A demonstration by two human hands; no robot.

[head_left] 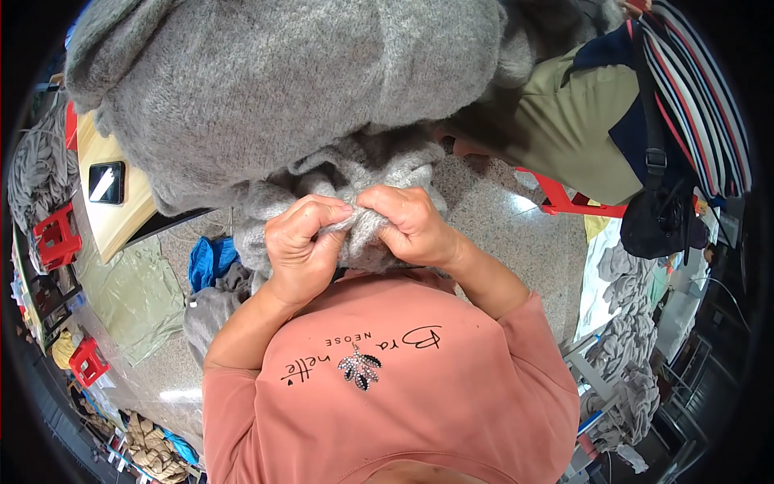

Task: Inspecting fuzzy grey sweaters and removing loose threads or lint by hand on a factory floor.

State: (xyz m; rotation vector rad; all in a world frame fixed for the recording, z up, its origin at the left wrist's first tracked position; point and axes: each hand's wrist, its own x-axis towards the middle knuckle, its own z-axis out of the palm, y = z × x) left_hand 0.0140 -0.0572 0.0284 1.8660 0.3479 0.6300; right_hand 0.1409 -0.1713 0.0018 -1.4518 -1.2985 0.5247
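Note:
A large, fuzzy grey knitted fabric [282,89] is heaped in front of me and hangs down toward my lap. My left hand [305,242] is closed, pinching a fold of this knit between thumb and fingers. Close beside it, my right hand [411,226] grips the same fabric, with thumb and forefinger pressed together. The two hands almost meet, and a short gathered stretch of knit shows between them. Folds hide some of my fingertips.
A black phone [106,183] lies on a wooden table [121,222] at left. Red stools [56,236] stand on the floor. Another person in khaki trousers [572,121] is close at the upper right. Grey knit piles [625,355] lie at right, and blue cloth [211,262] lies below the table.

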